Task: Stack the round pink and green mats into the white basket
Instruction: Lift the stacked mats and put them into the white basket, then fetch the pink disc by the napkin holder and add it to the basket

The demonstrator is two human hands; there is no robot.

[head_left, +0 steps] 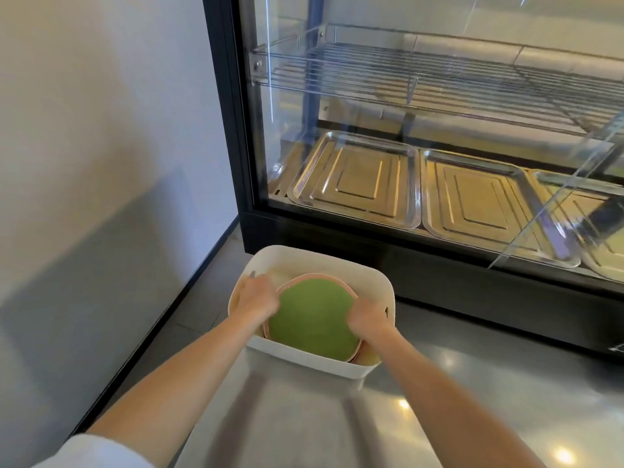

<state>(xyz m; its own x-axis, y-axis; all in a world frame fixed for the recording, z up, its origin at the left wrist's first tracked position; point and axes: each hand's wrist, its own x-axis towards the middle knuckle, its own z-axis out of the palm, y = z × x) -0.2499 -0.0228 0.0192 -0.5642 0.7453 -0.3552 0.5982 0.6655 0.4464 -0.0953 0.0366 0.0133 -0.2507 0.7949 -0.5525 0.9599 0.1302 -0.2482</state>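
Note:
The white basket (305,361) stands on a steel counter in front of me. Inside it lies a stack of round mats: a green mat (312,320) on top, with pink mat edges (315,276) showing under it at the far side. My left hand (256,296) grips the stack's left edge inside the basket. At the right edge, my right hand (367,315) curls its fingers over the stack. The mats lower in the stack are mostly hidden.
A glass display cabinet (422,130) with a black frame stands just behind the basket, holding metal trays (354,184) and a wire rack. A white wall (101,130) runs along the left. The steel counter (304,427) stretches toward me.

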